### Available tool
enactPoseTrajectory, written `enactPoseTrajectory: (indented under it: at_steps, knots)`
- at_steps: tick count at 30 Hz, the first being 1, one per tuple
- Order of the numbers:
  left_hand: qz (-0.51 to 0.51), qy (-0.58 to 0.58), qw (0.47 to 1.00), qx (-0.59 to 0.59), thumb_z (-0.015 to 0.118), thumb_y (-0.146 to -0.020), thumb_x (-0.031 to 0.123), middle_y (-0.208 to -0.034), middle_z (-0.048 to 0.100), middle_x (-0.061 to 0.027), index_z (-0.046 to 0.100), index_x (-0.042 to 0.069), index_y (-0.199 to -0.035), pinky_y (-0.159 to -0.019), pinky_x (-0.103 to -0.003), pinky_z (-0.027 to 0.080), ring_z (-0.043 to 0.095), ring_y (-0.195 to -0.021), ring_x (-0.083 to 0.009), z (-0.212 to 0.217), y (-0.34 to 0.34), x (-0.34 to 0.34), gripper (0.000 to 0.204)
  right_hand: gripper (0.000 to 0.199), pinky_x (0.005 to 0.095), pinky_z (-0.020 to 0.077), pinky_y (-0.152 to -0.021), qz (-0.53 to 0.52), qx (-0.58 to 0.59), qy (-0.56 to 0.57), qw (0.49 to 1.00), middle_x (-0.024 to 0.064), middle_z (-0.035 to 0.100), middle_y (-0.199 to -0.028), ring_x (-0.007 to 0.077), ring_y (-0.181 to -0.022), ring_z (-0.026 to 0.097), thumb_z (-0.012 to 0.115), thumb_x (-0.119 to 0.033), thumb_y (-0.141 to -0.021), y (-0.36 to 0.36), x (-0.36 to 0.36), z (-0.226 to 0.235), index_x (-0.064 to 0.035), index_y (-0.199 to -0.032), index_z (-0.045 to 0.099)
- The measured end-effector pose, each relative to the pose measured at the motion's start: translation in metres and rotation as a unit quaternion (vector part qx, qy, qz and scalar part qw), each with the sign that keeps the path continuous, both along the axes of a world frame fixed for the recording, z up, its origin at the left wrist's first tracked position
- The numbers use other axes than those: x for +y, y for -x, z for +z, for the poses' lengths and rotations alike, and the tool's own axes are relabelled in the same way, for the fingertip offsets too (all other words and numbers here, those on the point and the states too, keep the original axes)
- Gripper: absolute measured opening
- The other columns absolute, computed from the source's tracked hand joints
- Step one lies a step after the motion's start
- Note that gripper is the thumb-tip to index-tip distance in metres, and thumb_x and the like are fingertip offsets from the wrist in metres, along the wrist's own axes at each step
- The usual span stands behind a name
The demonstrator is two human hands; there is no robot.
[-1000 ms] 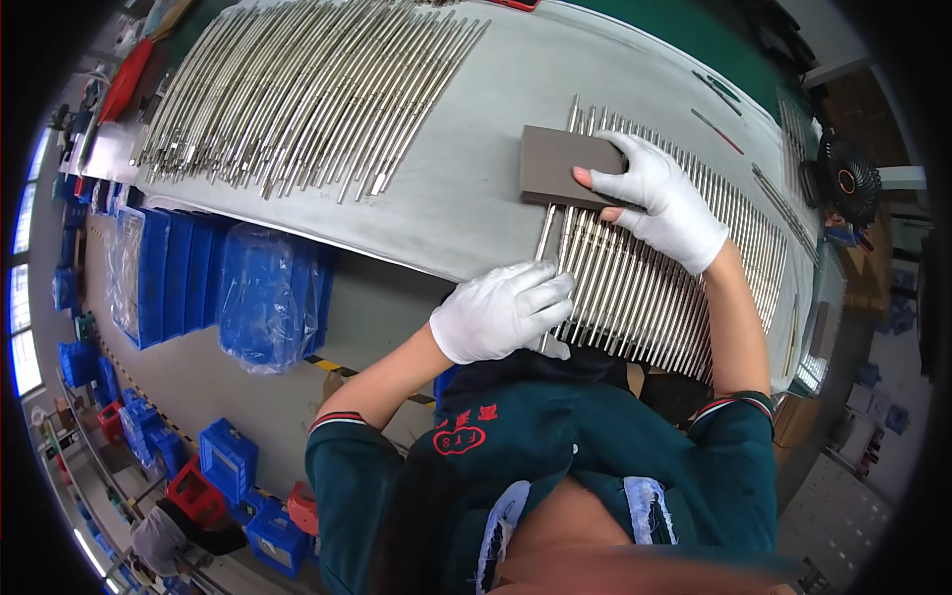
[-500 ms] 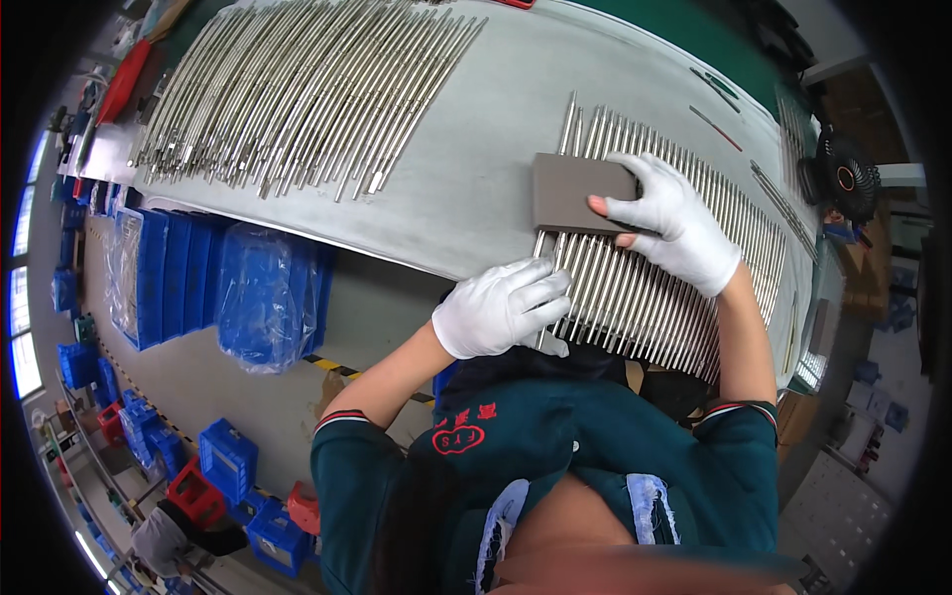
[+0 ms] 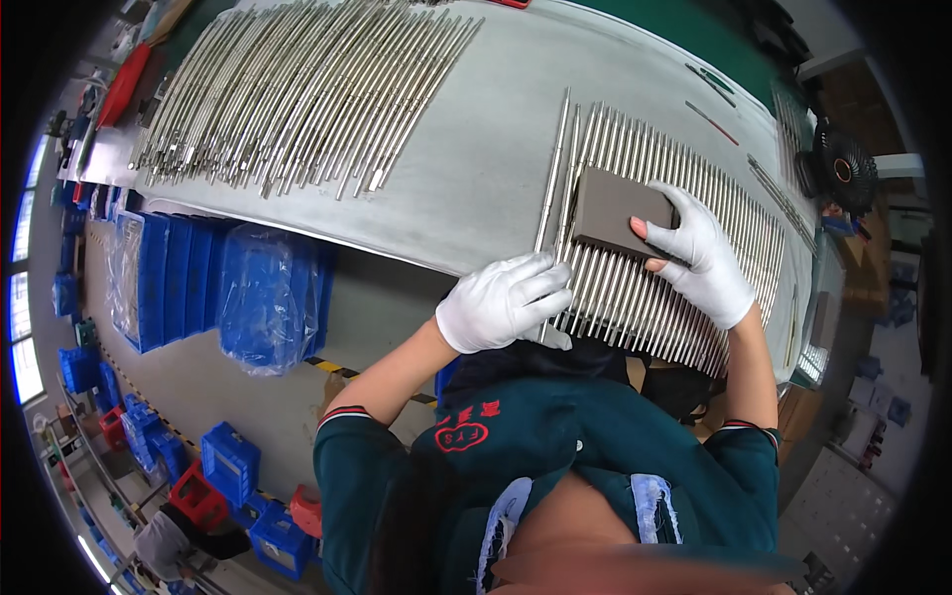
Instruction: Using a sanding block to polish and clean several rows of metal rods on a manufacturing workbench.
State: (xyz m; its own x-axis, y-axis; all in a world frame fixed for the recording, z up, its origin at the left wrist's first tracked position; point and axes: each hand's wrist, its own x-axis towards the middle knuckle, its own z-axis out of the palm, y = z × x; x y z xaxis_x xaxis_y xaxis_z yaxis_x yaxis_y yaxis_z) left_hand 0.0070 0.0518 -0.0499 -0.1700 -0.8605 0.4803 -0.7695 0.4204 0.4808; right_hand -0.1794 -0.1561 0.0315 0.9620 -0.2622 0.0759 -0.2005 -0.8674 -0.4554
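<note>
A row of slim silver metal rods lies side by side on the grey table in front of me. On top of them rests a flat grey-brown block, like a sanding sponge. My gloved right hand grips the block's right side, thumb and bare fingertips against it. At the row's left end my gloved left hand has its fingers curled over the near ends of the outermost rods, hiding them. One rod there stands slightly apart from the row.
A large batch of similar rods covers the table's far left. Tweezers, a thin red-handled tool and a black fan are at the right. Blue bins stand below the table's left front edge.
My right hand has moved the block right and slightly nearer, off the leftmost rods. The outermost rod has shifted left, opening a gap. My left hand has barely moved.
</note>
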Motion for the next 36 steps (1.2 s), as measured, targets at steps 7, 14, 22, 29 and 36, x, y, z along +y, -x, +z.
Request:
enactPoseTrajectory:
  at_steps: [7, 14, 22, 29, 36]
  knots:
    - [0.002, 0.02, 0.999, -0.034, 0.065, -0.074, 0.027, -0.11, 0.062, -0.0113, 0.061, 0.007, -0.105, -0.088, -0.04, 0.052, 0.062, -0.105, -0.0318, -0.009, -0.002, 0.0, 0.037, 0.053, 0.043, 0.045, -0.095, 0.067, -0.037, 0.053, 0.996, 0.0188, 0.053, -0.127, 0.0363, -0.109, 0.055, 0.078, -0.014, -0.068, -0.041, 0.027, -0.006, -0.0246, -0.118, 0.064]
    - [-0.003, 0.028, 0.997, -0.07, 0.07, -0.072, 0.047, -0.111, 0.062, -0.0116, 0.061, 0.008, -0.107, -0.091, -0.042, 0.051, 0.062, -0.106, -0.0327, -0.013, -0.006, 0.002, 0.053, 0.05, 0.043, 0.0439, -0.096, 0.055, -0.025, 0.051, 0.997, 0.0178, 0.052, -0.128, 0.0361, -0.112, 0.053, 0.077, -0.017, -0.07, -0.035, 0.024, -0.007, -0.0253, -0.119, 0.065]
    - [0.012, 0.021, 1.0, -0.004, 0.076, -0.067, 0.046, -0.114, 0.061, -0.0123, 0.06, 0.009, -0.114, -0.095, -0.046, 0.048, 0.06, -0.106, -0.0337, -0.004, -0.003, 0.005, 0.061, 0.058, 0.0409, 0.0442, -0.099, -0.092, 0.002, -0.027, 0.995, 0.0182, 0.05, -0.132, 0.0371, -0.117, 0.053, 0.078, -0.013, -0.071, 0.019, 0.008, 0.005, -0.0191, -0.126, 0.062]
    - [0.045, -0.093, 0.99, -0.099, 0.08, -0.057, 0.06, -0.131, 0.048, -0.0229, 0.048, 0.006, -0.133, -0.109, -0.059, 0.028, 0.042, -0.125, -0.042, 0.033, -0.008, 0.005, 0.098, 0.057, 0.0341, 0.0357, -0.108, -0.29, -0.141, -0.053, 0.945, 0.0139, 0.044, -0.146, 0.0262, -0.131, 0.046, 0.069, -0.019, -0.089, 0.082, -0.014, -0.025, -0.0111, -0.141, 0.049]
    - [0.102, -0.196, 0.96, -0.172, 0.074, -0.05, 0.074, -0.135, 0.042, -0.0331, 0.041, 0.005, -0.141, -0.112, -0.061, 0.014, 0.034, -0.133, -0.0476, 0.042, -0.016, -0.009, 0.119, 0.058, 0.0325, 0.0335, -0.109, -0.335, -0.181, -0.122, 0.917, 0.01, 0.046, -0.146, 0.0224, -0.131, 0.046, 0.069, -0.02, -0.089, 0.107, -0.023, -0.036, -0.0083, -0.142, 0.047]
